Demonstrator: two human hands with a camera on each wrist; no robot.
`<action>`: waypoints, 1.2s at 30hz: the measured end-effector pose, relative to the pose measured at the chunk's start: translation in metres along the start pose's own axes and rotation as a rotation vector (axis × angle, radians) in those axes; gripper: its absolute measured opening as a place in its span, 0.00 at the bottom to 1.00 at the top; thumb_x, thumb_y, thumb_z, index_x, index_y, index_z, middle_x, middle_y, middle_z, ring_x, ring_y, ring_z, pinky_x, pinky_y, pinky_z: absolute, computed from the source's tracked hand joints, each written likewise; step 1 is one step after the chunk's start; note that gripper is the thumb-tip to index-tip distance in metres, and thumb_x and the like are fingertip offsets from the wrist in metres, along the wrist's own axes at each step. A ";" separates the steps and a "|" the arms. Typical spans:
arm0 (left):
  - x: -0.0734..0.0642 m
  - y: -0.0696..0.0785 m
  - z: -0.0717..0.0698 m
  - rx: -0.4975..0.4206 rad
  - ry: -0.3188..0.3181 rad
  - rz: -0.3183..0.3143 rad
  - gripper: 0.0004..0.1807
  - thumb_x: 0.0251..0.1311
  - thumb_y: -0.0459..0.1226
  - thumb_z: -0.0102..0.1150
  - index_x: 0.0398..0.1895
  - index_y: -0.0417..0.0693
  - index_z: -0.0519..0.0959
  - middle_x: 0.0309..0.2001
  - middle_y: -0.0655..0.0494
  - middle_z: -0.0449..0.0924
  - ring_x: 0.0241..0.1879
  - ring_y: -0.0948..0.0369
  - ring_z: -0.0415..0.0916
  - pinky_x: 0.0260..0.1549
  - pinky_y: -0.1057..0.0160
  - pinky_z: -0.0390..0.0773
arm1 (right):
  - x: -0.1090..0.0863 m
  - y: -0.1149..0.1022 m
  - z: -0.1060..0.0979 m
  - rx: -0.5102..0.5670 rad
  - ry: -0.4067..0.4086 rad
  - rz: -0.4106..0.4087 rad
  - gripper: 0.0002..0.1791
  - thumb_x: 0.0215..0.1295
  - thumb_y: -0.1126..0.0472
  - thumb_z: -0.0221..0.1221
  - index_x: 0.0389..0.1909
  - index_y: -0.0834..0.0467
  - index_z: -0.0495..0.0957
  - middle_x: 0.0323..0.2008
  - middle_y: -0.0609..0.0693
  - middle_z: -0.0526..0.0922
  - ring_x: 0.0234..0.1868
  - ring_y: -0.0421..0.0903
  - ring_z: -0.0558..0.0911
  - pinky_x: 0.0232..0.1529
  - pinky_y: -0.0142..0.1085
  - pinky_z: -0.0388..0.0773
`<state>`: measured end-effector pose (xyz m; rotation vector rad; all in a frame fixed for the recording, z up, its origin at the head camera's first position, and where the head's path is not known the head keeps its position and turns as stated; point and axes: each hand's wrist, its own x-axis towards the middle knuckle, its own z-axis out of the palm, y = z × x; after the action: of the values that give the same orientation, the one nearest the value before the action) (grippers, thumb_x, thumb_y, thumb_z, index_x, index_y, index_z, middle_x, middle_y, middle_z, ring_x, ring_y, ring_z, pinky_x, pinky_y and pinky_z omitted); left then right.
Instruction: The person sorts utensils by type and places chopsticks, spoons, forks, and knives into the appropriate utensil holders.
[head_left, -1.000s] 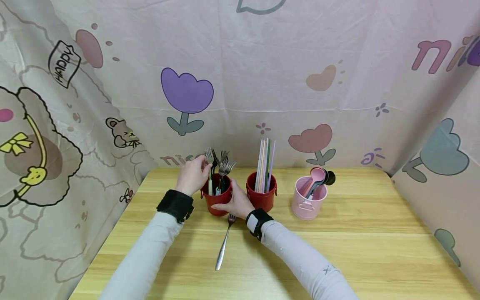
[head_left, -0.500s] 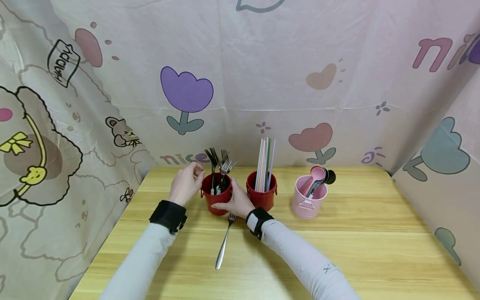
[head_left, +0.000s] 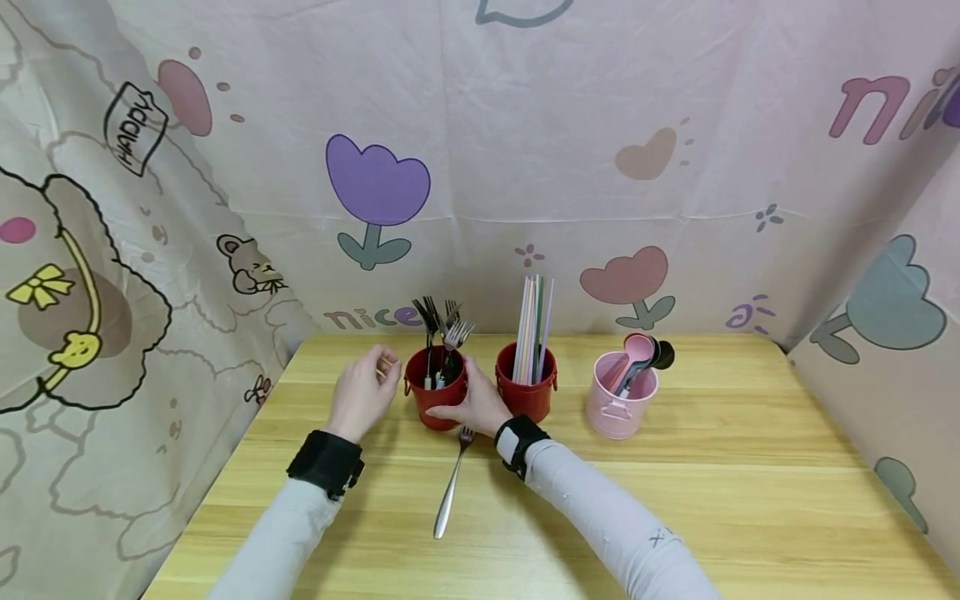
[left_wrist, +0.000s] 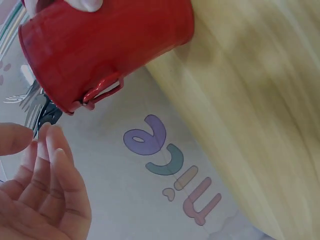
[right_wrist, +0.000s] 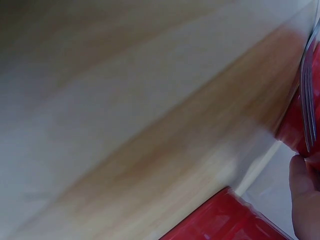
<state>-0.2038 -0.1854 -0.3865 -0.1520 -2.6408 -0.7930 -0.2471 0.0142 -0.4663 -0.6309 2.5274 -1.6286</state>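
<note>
My right hand [head_left: 482, 405] grips the left red bucket [head_left: 435, 410], thumb across the front and fingers at its right side. Several forks [head_left: 454, 335] stand in that bucket, tines up. To its left, my left hand [head_left: 362, 393] hovers with relaxed, slightly bent fingers and holds nothing. The left wrist view has the left hand [left_wrist: 47, 195] apart from the bucket [left_wrist: 115, 45], palm showing. A silver fork [head_left: 450, 496] lies on the table in front of the bucket, tines toward it. In the right wrist view only part of the right hand [right_wrist: 304, 200] shows.
A second red bucket [head_left: 527, 403] with several straws [head_left: 529, 329] stands just right of the right hand. Farther right is a pink bucket [head_left: 619, 417] with spoons [head_left: 639, 348]. The wooden table [head_left: 750, 500] ends at a printed cloth [head_left: 517, 167] behind and at both sides.
My left hand has let go of a fork, which now stands in the left red bucket, and has drawn back left and down. The right hand keeps its grip on the bucket.
</note>
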 end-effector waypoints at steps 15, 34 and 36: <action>-0.042 -0.005 0.013 0.033 -0.178 0.002 0.03 0.66 0.34 0.60 0.35 0.44 0.81 0.27 0.54 0.82 0.23 0.65 0.73 0.25 0.69 0.71 | -0.001 -0.001 -0.001 -0.011 0.001 -0.003 0.51 0.52 0.49 0.76 0.72 0.52 0.58 0.68 0.53 0.75 0.67 0.50 0.76 0.68 0.46 0.75; -0.068 0.022 0.050 0.071 -0.421 0.089 0.11 0.61 0.37 0.67 0.23 0.48 0.78 0.19 0.62 0.72 0.20 0.66 0.66 0.21 0.69 0.66 | 0.000 0.000 -0.001 -0.021 0.007 -0.002 0.51 0.51 0.50 0.77 0.71 0.52 0.58 0.68 0.53 0.75 0.67 0.49 0.77 0.68 0.45 0.75; -0.069 0.025 0.052 0.077 -0.439 0.097 0.12 0.61 0.38 0.67 0.21 0.49 0.78 0.18 0.63 0.72 0.20 0.66 0.66 0.21 0.69 0.65 | 0.000 0.000 0.000 -0.030 0.008 0.000 0.51 0.51 0.49 0.77 0.71 0.52 0.58 0.68 0.53 0.75 0.67 0.49 0.77 0.68 0.46 0.75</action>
<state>-0.1513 -0.1353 -0.4403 -0.4785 -3.0378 -0.6874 -0.2475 0.0144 -0.4665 -0.6279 2.5621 -1.5996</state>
